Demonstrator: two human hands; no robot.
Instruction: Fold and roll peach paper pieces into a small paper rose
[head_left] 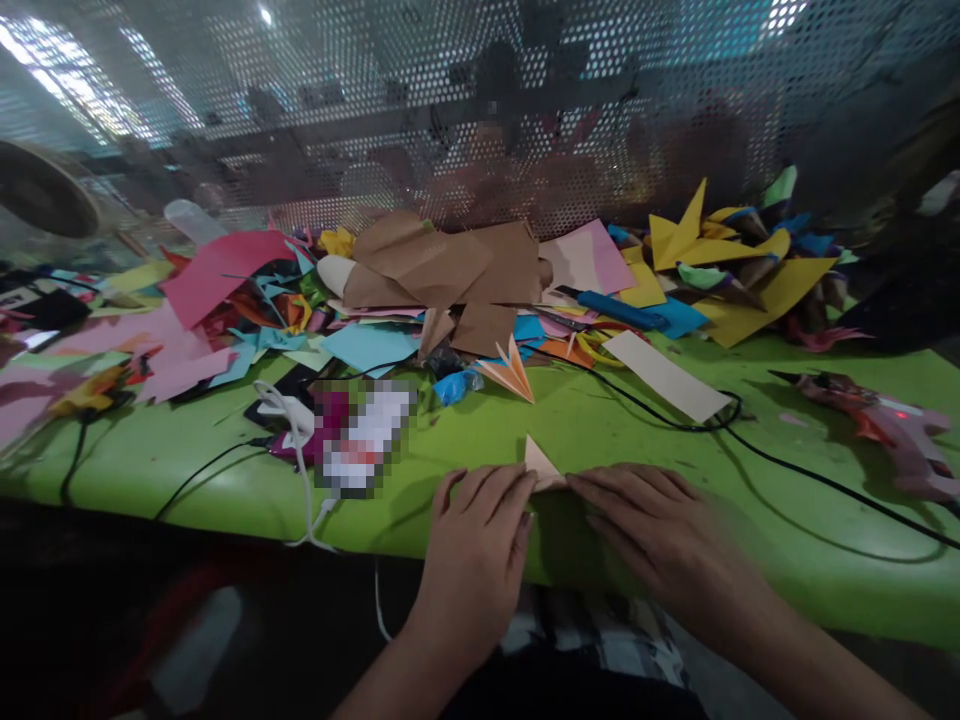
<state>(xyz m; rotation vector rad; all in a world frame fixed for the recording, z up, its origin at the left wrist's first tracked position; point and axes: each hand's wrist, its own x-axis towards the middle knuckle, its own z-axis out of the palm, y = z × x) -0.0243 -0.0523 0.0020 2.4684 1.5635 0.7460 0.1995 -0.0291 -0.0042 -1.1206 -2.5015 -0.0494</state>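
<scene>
A small folded piece of pale peach paper [541, 468] lies on the green table [480, 440] near its front edge, one point facing away from me. My left hand [484, 535] grips its left side, fingers bent and pressed together. From the right, my right hand [652, 520] pinches the paper's right corner with fingers held together; its thumb is under the palm side. Just beyond the paper stands a fanned, folded peach-and-orange paper piece [511, 372], touched by neither hand.
Brown paper [450, 262], coloured sheets and yellow folded shapes [694, 240] pile up along the mesh screen [480, 120]. A blue cutter [619, 308] lies among them. Right: a pink glue gun [892, 425] and black cable. Left: a phone [369, 435] and white cable [301, 460].
</scene>
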